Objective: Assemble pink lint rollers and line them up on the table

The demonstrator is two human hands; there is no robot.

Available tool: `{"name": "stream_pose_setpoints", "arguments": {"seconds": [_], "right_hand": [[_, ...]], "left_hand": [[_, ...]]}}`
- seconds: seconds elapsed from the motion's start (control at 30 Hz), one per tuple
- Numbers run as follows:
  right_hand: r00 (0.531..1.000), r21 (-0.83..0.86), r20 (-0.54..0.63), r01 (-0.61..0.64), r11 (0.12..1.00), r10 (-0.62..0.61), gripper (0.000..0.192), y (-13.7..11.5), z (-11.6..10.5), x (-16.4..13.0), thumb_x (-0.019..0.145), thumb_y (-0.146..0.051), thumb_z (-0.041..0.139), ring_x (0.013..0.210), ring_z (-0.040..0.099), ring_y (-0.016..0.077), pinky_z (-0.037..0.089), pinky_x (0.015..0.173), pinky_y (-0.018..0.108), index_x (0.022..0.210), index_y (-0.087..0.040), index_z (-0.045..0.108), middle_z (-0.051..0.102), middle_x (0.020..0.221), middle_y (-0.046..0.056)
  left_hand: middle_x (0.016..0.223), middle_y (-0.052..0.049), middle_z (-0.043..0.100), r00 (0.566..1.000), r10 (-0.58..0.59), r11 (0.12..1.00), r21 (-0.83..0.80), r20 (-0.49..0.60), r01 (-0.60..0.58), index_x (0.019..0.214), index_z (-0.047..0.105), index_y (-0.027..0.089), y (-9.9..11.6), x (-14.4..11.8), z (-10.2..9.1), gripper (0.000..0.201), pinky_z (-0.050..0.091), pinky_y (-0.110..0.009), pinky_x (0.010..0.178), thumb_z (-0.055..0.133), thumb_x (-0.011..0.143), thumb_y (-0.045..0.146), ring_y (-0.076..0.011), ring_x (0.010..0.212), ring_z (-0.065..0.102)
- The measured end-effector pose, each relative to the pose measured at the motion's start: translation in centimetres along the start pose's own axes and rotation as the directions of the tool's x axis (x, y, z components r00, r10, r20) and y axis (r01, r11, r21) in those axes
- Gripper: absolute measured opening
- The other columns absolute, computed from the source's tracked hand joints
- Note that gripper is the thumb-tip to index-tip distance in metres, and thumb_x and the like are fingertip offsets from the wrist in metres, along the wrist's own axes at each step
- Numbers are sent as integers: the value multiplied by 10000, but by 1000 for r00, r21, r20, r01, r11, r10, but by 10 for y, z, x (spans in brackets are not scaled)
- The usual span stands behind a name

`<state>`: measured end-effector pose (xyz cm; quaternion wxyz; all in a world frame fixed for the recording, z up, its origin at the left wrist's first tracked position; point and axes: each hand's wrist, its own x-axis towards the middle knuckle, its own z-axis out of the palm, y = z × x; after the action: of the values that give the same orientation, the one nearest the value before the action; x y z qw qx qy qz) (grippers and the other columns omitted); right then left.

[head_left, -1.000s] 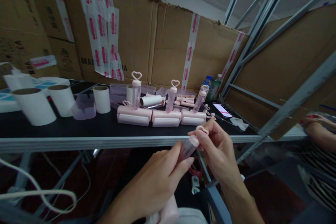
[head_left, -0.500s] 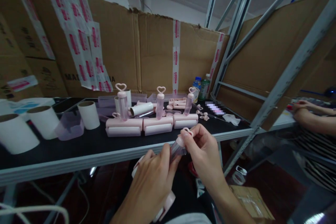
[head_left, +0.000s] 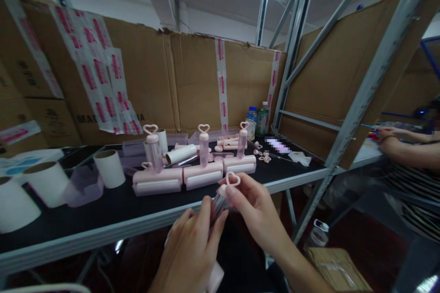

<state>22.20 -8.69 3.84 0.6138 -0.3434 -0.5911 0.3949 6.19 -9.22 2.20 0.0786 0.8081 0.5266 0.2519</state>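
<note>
In front of the shelf edge, my left hand (head_left: 192, 238) is wrapped around the clear ribbed handle (head_left: 219, 205) of a pink lint roller. Part of its pale pink body (head_left: 216, 277) shows below that hand; the rest is hidden by it. My right hand (head_left: 254, 210) pinches the pink cap with its heart-shaped loop (head_left: 233, 179) at the handle's upper end. Behind my hands, three similar lint rollers (head_left: 203, 175) stand in a row on the black shelf top, their heart-topped handles upright.
White paper rolls (head_left: 109, 169) and a translucent purple case (head_left: 83, 187) stand on the left of the shelf (head_left: 113, 213). Loose pink parts (head_left: 264, 158), bottles (head_left: 262, 119) and a tissue (head_left: 300, 158) lie farther right. A metal upright (head_left: 360, 96) separates off another person's arms (head_left: 395, 139).
The view has tilted up slightly, and the shelf sits lower in it. Both hands keep hold of the roller; the heart loop now appears more face-on, with my right fingers shifted around it.
</note>
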Motion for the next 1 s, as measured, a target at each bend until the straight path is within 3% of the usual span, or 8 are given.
{"name": "stream_pose_setpoints", "arguments": {"seconds": [0.13, 0.27, 0.43, 0.6, 0.73, 0.87, 0.93, 1.0], "right_hand": [[999, 12, -12, 44, 999, -44, 232, 2, 1, -2, 1000, -430, 653, 788, 601, 164, 511, 734, 267, 1114, -238, 715, 680, 917, 15], [974, -118, -166, 132, 984, -151, 221, 1, -10, -1, 1020, -414, 616, 758, 614, 151, 509, 712, 270, 1137, -256, 718, 726, 993, 27], [803, -379, -472, 189, 906, -365, 236, 11, -73, 40, 956, -414, 683, 753, 616, 166, 496, 708, 301, 1055, -205, 731, 737, 946, 47], [767, -429, -506, 173, 887, -394, 284, 17, -121, 91, 869, -399, 736, 743, 646, 197, 499, 695, 334, 1009, -153, 758, 753, 900, 82], [649, -469, -548, 284, 836, -528, 270, 6, -103, 88, 933, -407, 689, 746, 641, 177, 502, 719, 327, 1047, -169, 747, 741, 929, 66], [628, -532, -495, 328, 781, -601, 269, -6, -68, 59, 971, -424, 660, 729, 656, 186, 506, 709, 327, 979, -171, 751, 733, 859, 53], [618, -573, -480, 317, 755, -623, 275, -7, -56, 45, 977, -418, 649, 694, 645, 180, 495, 697, 323, 897, -171, 739, 715, 801, 35], [587, -589, -471, 347, 730, -659, 289, -7, -49, 38, 978, -399, 635, 672, 635, 172, 492, 705, 323, 809, -174, 703, 695, 753, 20]], "left_hand": [[862, -70, 710, 999, -10, 987, -160, -49, 2, 951, 566, 246, 0, -2, -4, 348, 456, -407, 788, 320, 1076, 457, -308, 889, 677], [803, -17, 624, 991, -113, 876, -478, -68, 67, 919, 514, 249, -3, -5, -14, 363, 454, -360, 763, 365, 1064, 546, -237, 804, 632], [847, 7, 575, 991, -136, 633, -769, 1, 88, 1007, 505, 238, -21, -6, -27, 340, 470, -337, 809, 321, 1080, 515, -180, 787, 579], [922, -31, 692, 995, -70, 615, -781, 77, 104, 1084, 511, 208, -28, -2, -36, 265, 448, -329, 812, 438, 1047, 460, -180, 846, 619], [887, -32, 709, 996, -67, 490, -868, 55, 81, 1059, 521, 190, -22, -2, -45, 271, 469, -267, 718, 631, 968, 421, -158, 799, 645], [813, -25, 742, 983, -139, 349, -935, -121, -65, 1032, 558, 185, -25, -10, -55, 353, 504, -228, 684, 746, 910, 459, -137, 719, 675], [772, -17, 748, 929, -270, 272, -945, -254, -179, 1013, 588, 188, -28, -14, -63, 384, 519, -219, 669, 769, 886, 503, -132, 674, 678], [750, -3, 742, 822, -466, 174, -944, -328, -279, 968, 621, 187, -32, -14, -74, 397, 538, -218, 641, 803, 841, 515, -134, 641, 679]]}}
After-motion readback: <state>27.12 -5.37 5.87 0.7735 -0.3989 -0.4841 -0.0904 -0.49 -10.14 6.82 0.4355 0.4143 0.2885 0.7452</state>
